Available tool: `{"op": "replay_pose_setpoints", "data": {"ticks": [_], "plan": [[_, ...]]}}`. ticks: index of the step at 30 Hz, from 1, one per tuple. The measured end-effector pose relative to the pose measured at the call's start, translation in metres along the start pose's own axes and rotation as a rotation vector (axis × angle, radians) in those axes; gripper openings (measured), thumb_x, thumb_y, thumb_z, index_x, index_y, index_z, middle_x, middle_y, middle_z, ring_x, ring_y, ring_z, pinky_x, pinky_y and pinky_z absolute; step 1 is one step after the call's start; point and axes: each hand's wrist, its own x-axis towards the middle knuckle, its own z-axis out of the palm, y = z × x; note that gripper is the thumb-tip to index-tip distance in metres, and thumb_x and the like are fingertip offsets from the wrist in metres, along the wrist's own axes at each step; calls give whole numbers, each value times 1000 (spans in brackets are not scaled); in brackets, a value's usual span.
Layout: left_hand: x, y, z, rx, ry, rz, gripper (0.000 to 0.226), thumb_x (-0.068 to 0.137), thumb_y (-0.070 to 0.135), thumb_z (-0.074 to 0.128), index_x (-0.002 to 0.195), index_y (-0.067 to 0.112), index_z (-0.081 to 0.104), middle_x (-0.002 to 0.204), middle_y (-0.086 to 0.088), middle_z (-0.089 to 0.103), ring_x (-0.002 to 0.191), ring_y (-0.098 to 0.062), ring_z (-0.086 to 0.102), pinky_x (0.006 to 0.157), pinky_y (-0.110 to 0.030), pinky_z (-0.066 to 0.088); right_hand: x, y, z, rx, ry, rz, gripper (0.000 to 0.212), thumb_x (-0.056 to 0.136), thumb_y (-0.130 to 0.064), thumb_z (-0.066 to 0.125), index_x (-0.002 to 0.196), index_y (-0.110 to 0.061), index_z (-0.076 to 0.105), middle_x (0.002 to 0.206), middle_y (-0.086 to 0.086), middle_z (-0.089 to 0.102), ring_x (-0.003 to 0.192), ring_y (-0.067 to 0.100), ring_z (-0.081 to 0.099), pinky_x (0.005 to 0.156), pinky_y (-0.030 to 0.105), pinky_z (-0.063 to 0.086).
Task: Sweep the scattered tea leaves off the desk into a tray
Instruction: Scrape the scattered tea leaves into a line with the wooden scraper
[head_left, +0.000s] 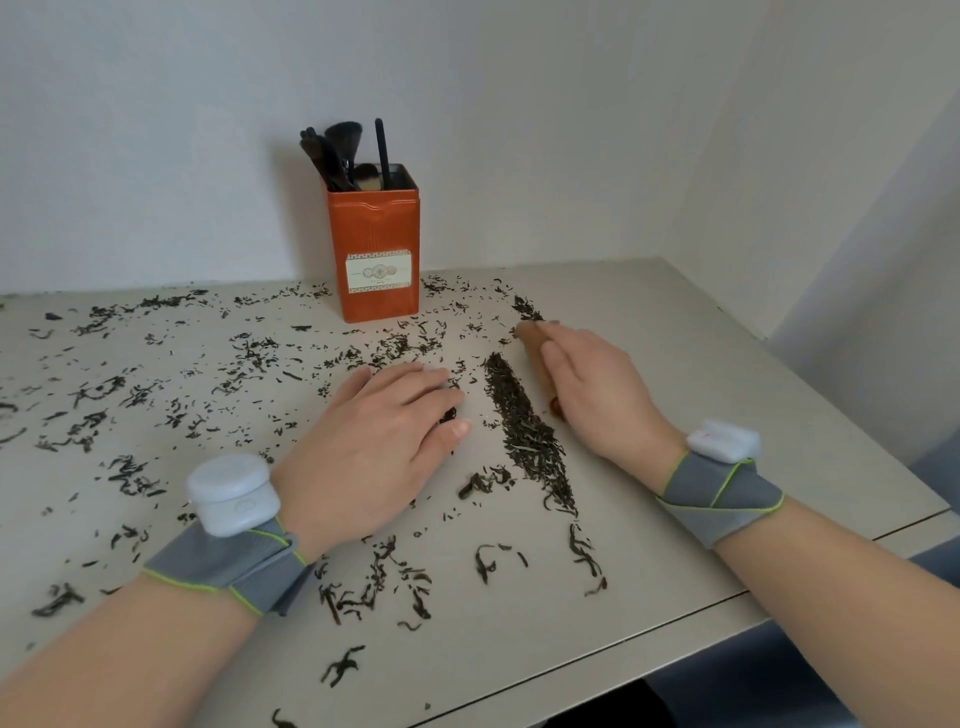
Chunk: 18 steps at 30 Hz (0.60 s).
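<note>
- Two bare hands rest on the desk (727, 374) in the head view, each wrist wrapped in a grey band with a white device on it.
- Left hand (379, 431) lies palm down, fingers loosely spread and flat, gripping nothing; a few dark leaves show under its fingertips.
- Right hand (597, 395) is curled over a brown wooden tool (535, 340), its fingers closed around it; the tool's far end pokes out beyond the fingertips, and most of its length is hidden by the hand.
- Tea leaves (156, 384) are scattered over nearly the whole desk, thickest on the left and along the back edge.
- One dense ridge of leaves (524, 431) runs in a narrow line between the two hands, just beside the right hand's tool.
- No tray shows in this view.
- Desk surface is pale and matte, set into a corner of plain white walls; its near edge runs diagonally at lower right.
- One orange tin (376, 249) stands upright at the back near the wall, with a pale label on its front.
- Several dark makeup brushes (343, 150) stand in the tin; the exact count is hard to tell.
</note>
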Motion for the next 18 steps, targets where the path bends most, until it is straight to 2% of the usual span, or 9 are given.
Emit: {"op": "replay_pose_setpoints", "data": {"ticks": [2,9,13,18], "plan": [[0,0,-1,1,7,2,59,105,58,18,154,36,42,163,18,32,154,-5,14,128,-40,9,6,18,-9,62,51,60,38,109,-27,35,140,-22,57,125,8,67,116,28,57,97,37,42],[0,0,0,8,17,2,58,106,57,18,153,35,44,161,18,35,153,-5,16,128,-39,10,33,76,-21,-153,-4,211,42,109,-31,31,141,-18,54,124,17,64,114,36,58,96,43,45],[1,-1,-1,-5,8,-7,60,105,59,16,154,35,42,162,18,34,154,-5,16,127,-43,13,54,66,-8,-250,-4,163,41,109,-32,30,133,-14,56,110,20,63,102,39,59,81,38,42],[1,0,-2,0,4,-14,60,105,59,16,154,36,42,162,18,33,154,-5,16,128,-41,12,65,36,13,-239,11,42,40,109,-31,31,134,-15,57,110,18,63,100,39,60,82,39,44]]}}
